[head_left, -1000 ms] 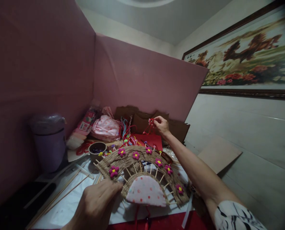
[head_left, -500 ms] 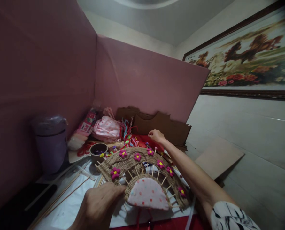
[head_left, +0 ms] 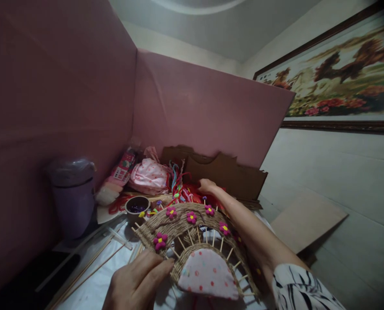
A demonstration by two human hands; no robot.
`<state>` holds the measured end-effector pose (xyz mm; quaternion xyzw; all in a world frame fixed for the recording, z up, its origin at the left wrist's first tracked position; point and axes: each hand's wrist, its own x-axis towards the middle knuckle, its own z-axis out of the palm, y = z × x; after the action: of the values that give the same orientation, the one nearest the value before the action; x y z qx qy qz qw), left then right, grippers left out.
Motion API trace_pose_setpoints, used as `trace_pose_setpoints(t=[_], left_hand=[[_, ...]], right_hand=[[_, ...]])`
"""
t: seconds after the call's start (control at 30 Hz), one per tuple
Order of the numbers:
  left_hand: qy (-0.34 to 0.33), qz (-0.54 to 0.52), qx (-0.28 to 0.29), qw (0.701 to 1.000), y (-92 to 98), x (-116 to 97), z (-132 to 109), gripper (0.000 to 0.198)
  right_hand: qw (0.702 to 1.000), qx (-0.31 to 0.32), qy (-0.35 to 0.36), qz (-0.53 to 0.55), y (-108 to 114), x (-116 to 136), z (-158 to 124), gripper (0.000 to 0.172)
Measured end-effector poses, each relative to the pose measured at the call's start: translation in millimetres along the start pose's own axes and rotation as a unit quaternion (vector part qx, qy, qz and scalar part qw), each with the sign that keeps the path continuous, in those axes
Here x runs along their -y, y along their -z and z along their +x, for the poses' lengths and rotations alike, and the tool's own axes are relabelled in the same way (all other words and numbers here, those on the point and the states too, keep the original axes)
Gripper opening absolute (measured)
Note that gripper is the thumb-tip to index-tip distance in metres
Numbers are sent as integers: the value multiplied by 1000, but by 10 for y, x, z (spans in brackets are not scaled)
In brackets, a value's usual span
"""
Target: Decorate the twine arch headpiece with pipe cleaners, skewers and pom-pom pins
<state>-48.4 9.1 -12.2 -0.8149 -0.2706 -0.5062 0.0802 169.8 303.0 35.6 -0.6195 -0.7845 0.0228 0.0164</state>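
Note:
A half-round woven fan [head_left: 175, 221] of brown twine on thin sticks faces me, with magenta clay flowers [head_left: 191, 217] on its outer band and a white, red-dotted cloth half-circle [head_left: 208, 273] at its lower middle. My left hand [head_left: 140, 275] is closed on its lower left edge, thumb and fingers near the inner band. Beyond the fan, my right hand [head_left: 207, 186] reaches into a pile of red material [head_left: 216, 199] beside colourful pipe-cleaner-like strands [head_left: 179, 181]. Its fingers look bent downward; anything between them is too small or hidden to make out.
A dark bowl [head_left: 131, 215] stands left of the fan, near thin sticks [head_left: 88, 269]. Further left is a purple bin [head_left: 74, 206]. Pink dotted cloth [head_left: 150, 176] and torn cardboard [head_left: 224, 170] lie along the pink partition [head_left: 205, 112]. A flat board [head_left: 308, 219] leans at right.
The view has turned slightly, shifting everything a little right. My right hand has lowered onto the red pile, its arm now covering the fan's right flowers. The left hand keeps its hold.

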Motion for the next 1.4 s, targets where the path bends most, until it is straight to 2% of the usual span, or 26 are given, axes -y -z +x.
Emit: trace_pose_setpoints(t=[0.13, 0.27, 0.43, 0.53, 0.67, 0.77, 0.83, 0.87, 0.97, 1.1, 1.27, 1.4], left_hand=[[39, 10, -24, 999, 7, -11, -28, 30], [120, 26, -87, 989, 18, -42, -53, 32], [159, -2, -80, 984, 24, -56, 9, 26], [238, -53, -49, 968, 45, -96, 210, 15], [331, -53, 8, 942, 83, 7, 692, 17], [314, 67, 36, 946, 26, 295, 1106, 16], [299, 172, 98, 933, -85, 522, 1332, 15], [290, 190, 108, 932, -160, 624, 1419, 15], [267, 213, 131, 930, -409, 833, 1586, 19], [206, 236, 159, 936, -604, 904, 1688, 15], [105, 285, 177, 936, -517, 930, 1778, 21], [59, 318, 183, 928, -399, 1003, 1808, 22]], right_hand=[[999, -30, 3, 10, -45, 37, -10, 29], [991, -123, 46, 34, 20, -18, -124, 28], [960, -239, 121, 81, 130, -30, -367, 13], [937, -286, 170, 105, 156, 2, -541, 13], [913, -318, 220, 129, 179, 32, -748, 15], [905, -322, 239, 139, 210, 44, -846, 18], [905, -320, 243, 142, 230, 57, -885, 19], [905, -319, 243, 143, 238, 66, -900, 19], [907, -316, 241, 138, 248, 93, -929, 21], [914, -311, 229, 123, 238, 89, -937, 22], [933, -300, 178, 90, 227, -24, -911, 19], [950, -276, 131, 62, 223, -153, -880, 19]])
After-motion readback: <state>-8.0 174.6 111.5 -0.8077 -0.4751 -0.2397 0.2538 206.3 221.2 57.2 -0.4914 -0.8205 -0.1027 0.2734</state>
